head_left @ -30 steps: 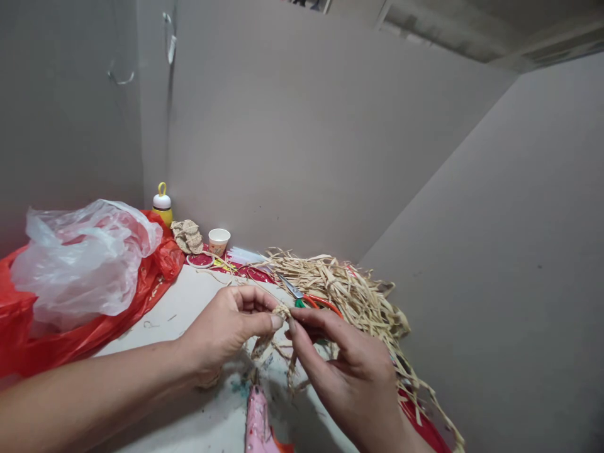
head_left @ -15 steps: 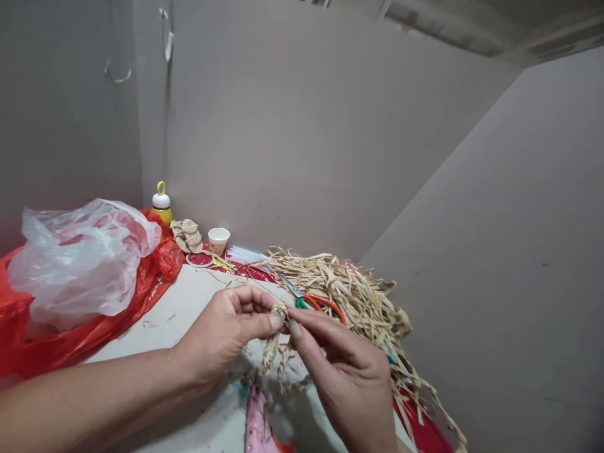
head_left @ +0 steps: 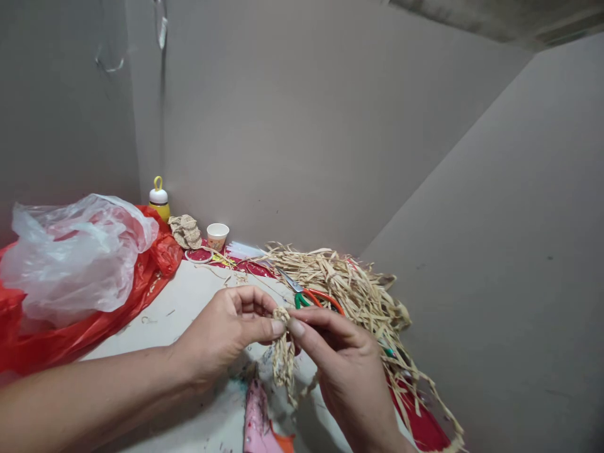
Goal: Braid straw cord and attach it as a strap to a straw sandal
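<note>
A braided straw cord (head_left: 284, 362) hangs in loops below my fingertips, over the pale work board. My left hand (head_left: 231, 327) is closed, pinching the top of the braid between thumb and bent fingers. From the other side, my right hand (head_left: 342, 358) grips the same braid with thumb and forefinger, its tip close to my left thumb. Part of the braid passes behind the right hand. Just beyond the hands lie scissors (head_left: 325, 297) with orange and green handles, partly resting against loose straw strips (head_left: 349, 283).
A red plastic bag (head_left: 155, 264) with a clear bag (head_left: 80, 258) on it lies at left. Along the wall stand a yellow bottle (head_left: 159, 200), coiled braid pieces (head_left: 185, 231) and a paper cup (head_left: 218, 235). A pink glittery object (head_left: 257, 415) is at the near edge.
The braid loops now hang straighter and closer together beneath the fingers. My right fingertips have shifted slightly, with both hands still pinching the braid. The view has tilted a little.
</note>
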A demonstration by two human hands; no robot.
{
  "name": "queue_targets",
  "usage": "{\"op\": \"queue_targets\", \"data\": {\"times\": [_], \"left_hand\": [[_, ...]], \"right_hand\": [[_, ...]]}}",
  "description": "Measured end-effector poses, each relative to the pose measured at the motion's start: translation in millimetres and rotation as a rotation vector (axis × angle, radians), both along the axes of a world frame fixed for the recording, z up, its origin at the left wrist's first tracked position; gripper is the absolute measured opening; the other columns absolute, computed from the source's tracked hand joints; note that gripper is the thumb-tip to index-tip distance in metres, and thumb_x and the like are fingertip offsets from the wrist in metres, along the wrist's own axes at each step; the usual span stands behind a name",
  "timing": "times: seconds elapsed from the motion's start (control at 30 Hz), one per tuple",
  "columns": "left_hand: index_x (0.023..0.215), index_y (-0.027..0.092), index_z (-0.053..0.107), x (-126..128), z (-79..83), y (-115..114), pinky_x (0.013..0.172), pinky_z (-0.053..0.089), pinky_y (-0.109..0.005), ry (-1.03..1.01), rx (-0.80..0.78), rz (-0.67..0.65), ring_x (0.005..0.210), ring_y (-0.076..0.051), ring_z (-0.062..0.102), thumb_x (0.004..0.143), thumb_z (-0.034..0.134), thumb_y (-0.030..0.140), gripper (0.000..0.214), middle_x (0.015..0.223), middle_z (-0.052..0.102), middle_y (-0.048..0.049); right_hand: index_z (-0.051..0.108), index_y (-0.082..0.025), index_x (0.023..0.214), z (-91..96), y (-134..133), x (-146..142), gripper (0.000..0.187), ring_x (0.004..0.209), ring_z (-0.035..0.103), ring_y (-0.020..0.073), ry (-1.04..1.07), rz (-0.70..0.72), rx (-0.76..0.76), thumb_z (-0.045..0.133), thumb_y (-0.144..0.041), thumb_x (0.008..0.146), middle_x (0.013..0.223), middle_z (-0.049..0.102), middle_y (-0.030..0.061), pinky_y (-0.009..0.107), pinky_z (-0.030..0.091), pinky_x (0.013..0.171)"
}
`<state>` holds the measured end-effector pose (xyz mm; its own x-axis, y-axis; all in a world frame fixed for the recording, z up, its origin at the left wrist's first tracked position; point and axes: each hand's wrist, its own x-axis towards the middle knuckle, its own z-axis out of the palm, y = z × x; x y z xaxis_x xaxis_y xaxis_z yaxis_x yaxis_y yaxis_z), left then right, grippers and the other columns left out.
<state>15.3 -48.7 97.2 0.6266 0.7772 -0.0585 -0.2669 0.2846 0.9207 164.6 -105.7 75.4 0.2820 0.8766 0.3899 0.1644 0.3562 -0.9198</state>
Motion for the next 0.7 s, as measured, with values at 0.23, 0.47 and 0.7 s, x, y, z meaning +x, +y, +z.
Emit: {"op": "queue_targets", "data": {"times": [0.23,0.47,0.7], "left_hand": [[0.074,0.013,0.057,0,-1.0,0,0.062,0.040,-0.022,0.019,-0.033,-0.021,0.062,-0.008,0.051,0.061,0.080,0.024,0.029,0.065,0.058,0.0027],[0.075,0.013,0.056,-2,-2.4,2,0.069,0.044,-0.026,-0.018,-0.085,-0.111,0.065,-0.010,0.056,0.068,0.072,0.019,0.018,0.068,0.059,0.0005],[0.073,0.013,0.058,-3,-4.8,5,0.067,0.046,-0.026,0.002,-0.110,-0.094,0.063,-0.011,0.060,0.069,0.071,0.021,0.016,0.067,0.064,-0.0023]], "right_hand": [[0.076,-0.030,0.079,-3.6,3,3,0.011,0.070,0.063,0.0116,0.031,0.065,0.015,0.072,-0.020,0.074,0.075,0.071,-0.0010,0.021,0.051,0.062],[0.075,-0.029,0.079,3.4,0,4,0.012,0.069,0.061,0.0110,-0.012,0.086,0.020,0.070,-0.019,0.075,0.076,0.069,-0.0012,0.022,0.050,0.062],[0.074,-0.027,0.085,9.1,-4,4,0.013,0.070,0.062,0.0122,-0.167,0.025,-0.004,0.066,-0.021,0.078,0.083,0.068,0.0013,0.022,0.051,0.059]]}}
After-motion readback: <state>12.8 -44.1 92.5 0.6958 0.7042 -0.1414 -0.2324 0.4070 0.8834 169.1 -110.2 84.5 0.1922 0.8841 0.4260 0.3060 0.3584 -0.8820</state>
